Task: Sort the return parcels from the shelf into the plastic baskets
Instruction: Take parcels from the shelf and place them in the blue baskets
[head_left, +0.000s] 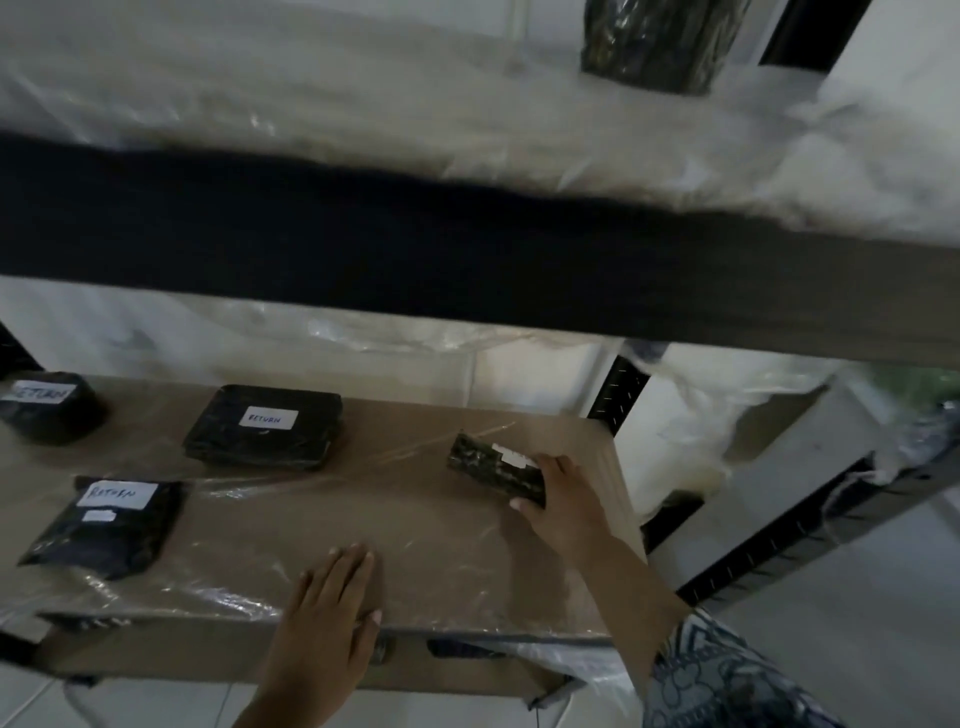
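Observation:
Black wrapped parcels lie on a brown, film-covered shelf board (415, 525). My right hand (563, 501) grips a small black parcel (488, 465) with a white label at the shelf's right side. My left hand (332, 603) rests flat with straight fingers on the shelf's front edge. A flat parcel labelled RETURN (265, 426) lies at the back middle. Another labelled parcel (106, 525) sits at the front left. A third one (47, 405) is at the far left. No plastic basket is in view.
A dark upper shelf beam (467, 260) crosses the view above the hands. A dark wrapped roll (660, 41) stands on the upper shelf amid clear plastic sheeting. Black metal uprights (618, 389) stand at the right, with tiled floor (857, 597) beyond.

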